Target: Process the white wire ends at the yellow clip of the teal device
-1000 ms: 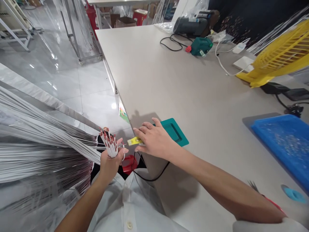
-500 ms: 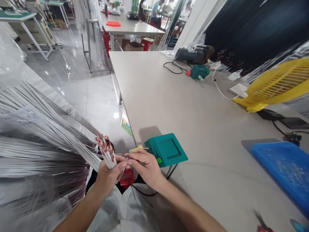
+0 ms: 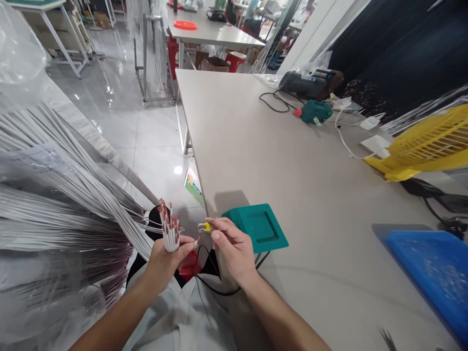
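Note:
My left hand (image 3: 165, 261) is closed round a bundle of white cables with red tips (image 3: 169, 230), held upright off the table's near-left corner. The cables trail away to the left into a large sheaf (image 3: 54, 204). My right hand (image 3: 231, 247) sits just right of the bundle, thumb and forefinger pinched near a small yellow piece (image 3: 204, 227) at the table edge. What the pinch holds is too small to name. A teal device (image 3: 258, 226) with a black cord lies on the table right behind that hand.
The beige table (image 3: 292, 161) carries a blue tray (image 3: 431, 273) at the right, a yellow fan (image 3: 424, 146), a white power strip (image 3: 375, 145), a green tool (image 3: 314, 112) and a black machine (image 3: 310, 83). Tiled floor and a rack of cables lie left.
My right hand left the yellow piece, came to the bundle in my left hand, then drew back towards the teal device. The view has tilted up a little.

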The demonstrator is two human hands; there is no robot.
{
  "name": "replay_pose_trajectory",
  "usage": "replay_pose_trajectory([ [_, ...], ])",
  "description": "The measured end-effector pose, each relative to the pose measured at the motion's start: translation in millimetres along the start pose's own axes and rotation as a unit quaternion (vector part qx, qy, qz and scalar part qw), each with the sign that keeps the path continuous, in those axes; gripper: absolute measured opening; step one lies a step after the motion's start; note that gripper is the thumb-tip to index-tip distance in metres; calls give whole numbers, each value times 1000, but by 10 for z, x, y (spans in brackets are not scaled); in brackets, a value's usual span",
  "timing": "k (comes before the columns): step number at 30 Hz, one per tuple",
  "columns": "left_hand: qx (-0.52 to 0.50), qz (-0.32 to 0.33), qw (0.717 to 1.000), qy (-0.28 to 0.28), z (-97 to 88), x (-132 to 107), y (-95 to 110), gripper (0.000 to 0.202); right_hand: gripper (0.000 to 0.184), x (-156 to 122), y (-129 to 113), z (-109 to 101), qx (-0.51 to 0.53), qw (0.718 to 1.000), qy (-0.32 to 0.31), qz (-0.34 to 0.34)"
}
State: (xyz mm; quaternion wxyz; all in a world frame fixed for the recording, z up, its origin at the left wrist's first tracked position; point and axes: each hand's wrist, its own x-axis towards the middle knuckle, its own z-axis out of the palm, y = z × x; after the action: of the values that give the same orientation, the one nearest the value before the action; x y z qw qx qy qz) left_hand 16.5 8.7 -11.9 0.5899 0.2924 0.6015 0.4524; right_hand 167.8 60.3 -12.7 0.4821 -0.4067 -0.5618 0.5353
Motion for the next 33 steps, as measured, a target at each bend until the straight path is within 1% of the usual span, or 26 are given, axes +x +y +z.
replay_pose_trajectory([
  [2,-5,-4,1000,24,9,0,15,26,16,11,-41,-28,-30,999,11,-37],
  [4,-11,-3,1000,28,25,-3,46,32,15,-1,-76,-6,-68,996,-9,-62],
  [7,-3,12,1000,5,61,-3,90,34,14,-34,-108,86,-133,986,-74,-72],
  [9,6,27,999,-20,84,5,94,33,13,-48,-117,146,-166,978,-104,-72],
  [13,35,37,997,-49,104,36,30,33,13,-54,-112,198,-201,970,-117,-77],
  [16,29,32,997,-63,101,58,-24,32,14,-67,-101,208,-223,965,-110,-78],
  [19,-4,29,997,-69,101,69,-36,27,15,-85,-87,222,-235,965,-74,-90],
  [21,-30,21,997,-72,101,69,-22,23,15,-88,-73,227,-228,969,-48,-81],
  [24,-44,4,992,-118,75,64,11,24,18,-81,-44,215,-187,981,-31,-43],
  [26,-41,3,989,-145,32,65,27,26,21,-80,-25,200,-159,987,-28,-27],
  [27,-46,5,989,-143,4,70,33,26,21,-83,-16,193,-149,988,-27,-24],
  [28,-59,3,990,-124,-26,78,38,25,21,-88,-9,188,-143,989,-26,-22],
  [29,-81,-3,992,-94,-57,89,43,25,20,-93,-3,185,-139,990,-22,-22],
  [31,-133,-19,991,-11,-110,116,57,25,18,-102,5,187,-142,989,-11,-27],
  [33,-158,-14,986,58,-140,134,74,22,16,-108,8,201,-154,987,-14,-38],
])
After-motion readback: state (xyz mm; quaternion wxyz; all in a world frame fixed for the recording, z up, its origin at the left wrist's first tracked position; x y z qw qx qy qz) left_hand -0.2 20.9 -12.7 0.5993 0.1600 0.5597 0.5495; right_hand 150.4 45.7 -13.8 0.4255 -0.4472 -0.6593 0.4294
